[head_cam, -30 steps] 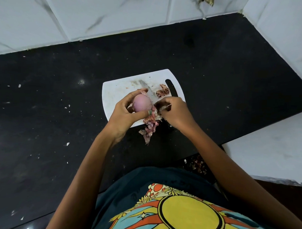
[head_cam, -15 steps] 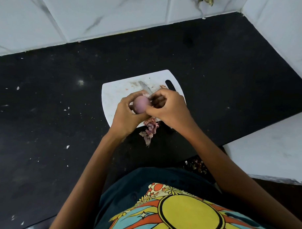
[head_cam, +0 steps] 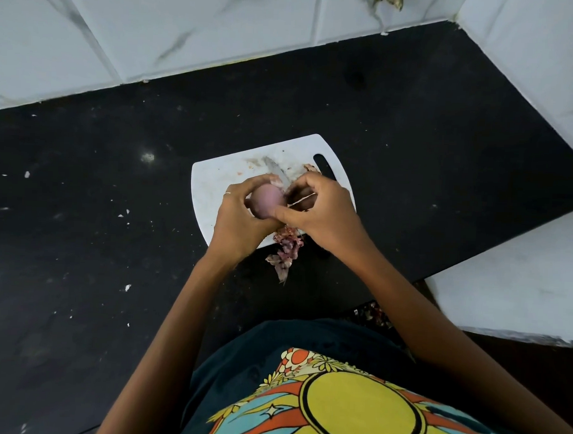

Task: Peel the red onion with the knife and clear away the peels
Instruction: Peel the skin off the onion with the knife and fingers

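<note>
Above the white plastic cutting board (head_cam: pixel 215 182), the left hand (head_cam: pixel 239 218) cups the round pinkish red onion (head_cam: pixel 267 200) steady while the right hand (head_cam: pixel 324 211), gripping the steel knife (head_cam: pixel 275 171), thumbs its skin; papery purple peels (head_cam: pixel 285 246) pile at the board's near edge

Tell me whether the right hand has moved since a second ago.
Yes. The right hand has moved left across the cutting board, away from its handle slot, and its thumb now presses the onion.
</note>
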`<state>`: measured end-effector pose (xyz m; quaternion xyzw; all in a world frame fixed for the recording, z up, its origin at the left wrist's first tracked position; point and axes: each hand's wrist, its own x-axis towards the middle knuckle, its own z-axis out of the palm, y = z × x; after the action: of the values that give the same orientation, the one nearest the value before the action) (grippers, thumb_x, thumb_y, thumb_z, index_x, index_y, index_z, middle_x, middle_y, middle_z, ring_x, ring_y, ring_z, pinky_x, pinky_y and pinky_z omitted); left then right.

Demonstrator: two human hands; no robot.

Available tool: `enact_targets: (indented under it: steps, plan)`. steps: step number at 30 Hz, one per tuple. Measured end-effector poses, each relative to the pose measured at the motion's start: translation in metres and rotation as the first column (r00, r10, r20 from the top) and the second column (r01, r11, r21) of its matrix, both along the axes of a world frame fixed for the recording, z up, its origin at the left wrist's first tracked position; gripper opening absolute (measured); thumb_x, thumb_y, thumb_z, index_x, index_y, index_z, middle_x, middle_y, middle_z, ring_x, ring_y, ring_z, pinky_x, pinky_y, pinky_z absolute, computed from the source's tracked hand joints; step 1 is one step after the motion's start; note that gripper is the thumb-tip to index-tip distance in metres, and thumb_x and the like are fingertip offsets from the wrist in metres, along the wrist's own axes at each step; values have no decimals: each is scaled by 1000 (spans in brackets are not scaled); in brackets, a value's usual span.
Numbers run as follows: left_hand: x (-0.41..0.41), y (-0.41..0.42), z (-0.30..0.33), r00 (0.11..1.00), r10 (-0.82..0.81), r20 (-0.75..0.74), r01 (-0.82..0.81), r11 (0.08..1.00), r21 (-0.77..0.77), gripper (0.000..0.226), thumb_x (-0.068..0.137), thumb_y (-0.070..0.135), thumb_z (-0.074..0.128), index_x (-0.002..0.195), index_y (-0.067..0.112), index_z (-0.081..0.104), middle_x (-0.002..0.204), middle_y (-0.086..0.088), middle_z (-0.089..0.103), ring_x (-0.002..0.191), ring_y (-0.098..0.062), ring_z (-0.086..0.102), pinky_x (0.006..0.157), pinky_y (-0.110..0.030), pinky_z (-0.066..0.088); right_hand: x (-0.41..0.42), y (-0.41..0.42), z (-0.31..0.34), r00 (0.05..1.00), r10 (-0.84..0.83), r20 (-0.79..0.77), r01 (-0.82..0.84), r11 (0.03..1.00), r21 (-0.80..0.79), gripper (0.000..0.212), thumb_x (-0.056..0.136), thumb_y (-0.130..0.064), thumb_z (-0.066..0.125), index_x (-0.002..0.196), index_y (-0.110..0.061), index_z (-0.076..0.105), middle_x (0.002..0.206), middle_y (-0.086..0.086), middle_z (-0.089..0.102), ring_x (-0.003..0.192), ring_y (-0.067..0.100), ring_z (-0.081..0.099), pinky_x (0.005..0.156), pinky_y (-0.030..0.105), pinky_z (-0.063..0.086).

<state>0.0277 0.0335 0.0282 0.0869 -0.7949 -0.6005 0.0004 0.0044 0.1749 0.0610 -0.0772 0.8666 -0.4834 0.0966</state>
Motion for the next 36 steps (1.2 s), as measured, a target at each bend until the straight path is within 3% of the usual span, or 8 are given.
enact_targets:
  steps: [7,14,19,22,25,27,33,36]
  plan:
    - [-2,5,-6,997,75,-27,-77,992,-102,49,68,14,80,113,23,64,115,-4,54,92,2,56,71,-5,47,-1,-6,-1,993,-41,-108,52,994,96,11,78,-16,75,86,-9,70,82,1,71,78,13,66,77,32,55]
    - [-4,9,-16,985,173,-2,-172,976,-130,53,64,26,81,114,25,64,113,-7,55,93,-13,62,78,-26,57,0,-11,-8,975,37,-220,17,970,241,10,87,-18,65,93,-11,68,92,2,69,84,12,62,76,30,53]
    - [-5,6,-15,989,143,31,-140,987,-83,57,64,26,83,117,19,64,112,-6,60,95,-11,63,76,-22,56,-8,-7,-11,997,40,-66,-29,988,151,10,90,-16,59,95,-7,62,95,3,61,85,12,59,76,22,49]
    - [-5,6,-7,991,110,71,-110,994,-12,56,65,18,85,117,16,62,110,-4,61,86,-6,65,67,-13,53,-13,2,-14,999,-44,13,42,994,105,8,90,-15,60,92,-8,62,84,-1,62,71,4,57,62,9,44]
    - [-2,7,0,993,65,102,-77,990,114,50,70,9,82,114,20,59,102,6,59,74,8,63,59,-9,49,-15,8,-25,994,-92,56,86,992,91,10,86,-14,64,91,-5,66,84,5,68,75,14,65,68,25,53]
    - [1,6,2,993,40,107,-58,984,167,53,71,9,81,118,21,58,103,10,59,79,2,64,61,-10,49,-14,9,-32,993,-87,85,78,991,107,9,85,-13,67,90,-6,66,83,5,69,76,16,67,70,30,55]
    - [3,2,-2,994,12,112,-42,962,271,58,71,3,79,122,24,58,115,4,61,97,-11,63,69,-13,51,-10,6,-42,996,-2,84,-16,975,221,12,88,-10,63,98,-5,69,91,2,68,80,8,59,63,8,42]
    - [3,0,-6,996,-1,93,-24,965,259,60,71,-2,77,122,23,57,116,2,60,100,-12,61,71,-13,51,-13,5,-36,994,66,92,-87,967,241,22,95,-19,53,91,-3,67,81,6,65,69,11,55,61,24,38]
